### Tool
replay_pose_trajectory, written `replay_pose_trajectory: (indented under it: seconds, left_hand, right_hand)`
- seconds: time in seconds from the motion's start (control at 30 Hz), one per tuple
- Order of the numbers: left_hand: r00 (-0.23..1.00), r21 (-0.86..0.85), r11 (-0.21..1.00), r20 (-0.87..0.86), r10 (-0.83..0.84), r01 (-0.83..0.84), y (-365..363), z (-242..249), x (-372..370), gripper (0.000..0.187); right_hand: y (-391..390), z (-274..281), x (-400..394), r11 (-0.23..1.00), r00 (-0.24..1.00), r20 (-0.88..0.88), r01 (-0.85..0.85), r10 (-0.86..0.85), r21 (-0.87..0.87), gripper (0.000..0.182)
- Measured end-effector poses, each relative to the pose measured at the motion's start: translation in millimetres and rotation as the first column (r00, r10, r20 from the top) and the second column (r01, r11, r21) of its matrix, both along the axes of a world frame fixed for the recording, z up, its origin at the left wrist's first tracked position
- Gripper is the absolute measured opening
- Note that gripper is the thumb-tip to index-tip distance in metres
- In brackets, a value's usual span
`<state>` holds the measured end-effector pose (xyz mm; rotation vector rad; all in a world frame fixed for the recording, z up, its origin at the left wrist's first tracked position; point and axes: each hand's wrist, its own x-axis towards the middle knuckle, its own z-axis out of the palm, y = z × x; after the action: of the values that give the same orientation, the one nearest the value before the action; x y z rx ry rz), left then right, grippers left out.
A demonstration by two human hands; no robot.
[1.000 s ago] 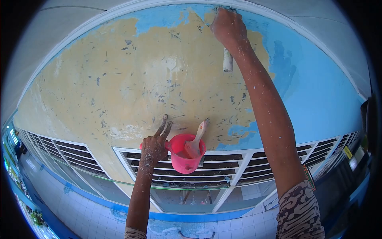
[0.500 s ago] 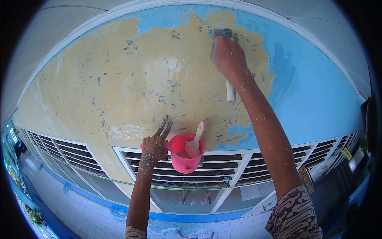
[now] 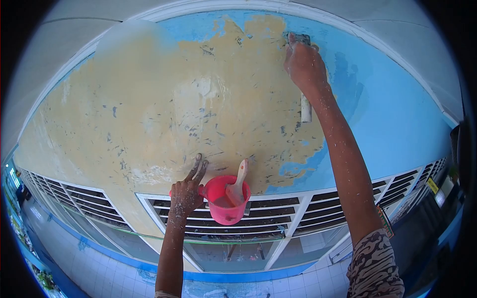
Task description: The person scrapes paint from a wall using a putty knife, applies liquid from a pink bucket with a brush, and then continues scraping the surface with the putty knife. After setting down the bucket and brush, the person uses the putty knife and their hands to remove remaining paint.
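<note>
My right hand [image 3: 307,67] is wrapped round a scraper [image 3: 306,111]. Its pale handle sticks out below my fist, and its dark blade lies at the wall by the edge of the blue paint. Lower down, my left hand [image 3: 186,194] grips the handle of a pink plastic dipper [image 3: 226,214], with two fingers stretched toward the wall. A paintbrush [image 3: 238,181] leans inside the dipper, its handle up and its bristles hidden. What else the dipper holds is hard to make out. Flecks stick to both forearms.
The wall [image 3: 164,109] shows tan, scarred patches, with blue paint [image 3: 387,109] at the right and top. Below it run white louvred vents [image 3: 268,218] and window panes. A white moulding [image 3: 238,6] edges the ceiling. Pale floor tiles [image 3: 109,265] lie beneath.
My right hand and the scraper have moved right and slightly up along the wall. The dipper has shifted slightly left and down in view, with my left hand still on its handle.
</note>
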<state>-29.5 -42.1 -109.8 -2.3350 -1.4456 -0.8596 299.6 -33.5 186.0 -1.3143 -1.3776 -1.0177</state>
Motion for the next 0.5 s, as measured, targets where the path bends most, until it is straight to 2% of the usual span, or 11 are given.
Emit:
replay_pose_trajectory:
  seconds: [0.1,0.27,0.33,0.4,0.43,0.5]
  left_hand:
    - [1.0,-0.001,1.0,-0.011,0.001,-0.001,-2,-1,1,0.083]
    - [0.999,-0.057,0.997,-0.028,0.041,-0.042,-2,-2,1,0.084]
    - [1.0,-0.042,0.999,-0.001,0.011,-0.011,0,-2,0,0.084]
    - [1.0,-0.028,1.0,-0.003,0.013,-0.013,-4,2,4,0.085]
    - [1.0,-0.018,1.0,-0.001,0.013,-0.013,-5,3,4,0.086]
    - [0.999,-0.029,0.999,-0.031,0.027,-0.028,3,-3,0,0.088]
  right_hand:
    - [1,28,5,0.999,1.0,-0.001,-0.026,0.026,-0.047,0.038]
    - [-3,-9,-1,0.998,0.999,0.028,-0.015,0.017,-0.06,0.038]
    - [1,-4,0,0.998,0.999,0.037,-0.02,0.022,-0.052,0.037]
    - [6,20,3,0.991,0.992,0.077,-0.107,0.1,0.08,0.037]
    - [3,23,1,0.991,0.992,0.072,-0.108,0.102,0.081,0.037]
    - [0,25,-12,0.991,0.99,-0.045,-0.136,0.136,0.003,0.038]
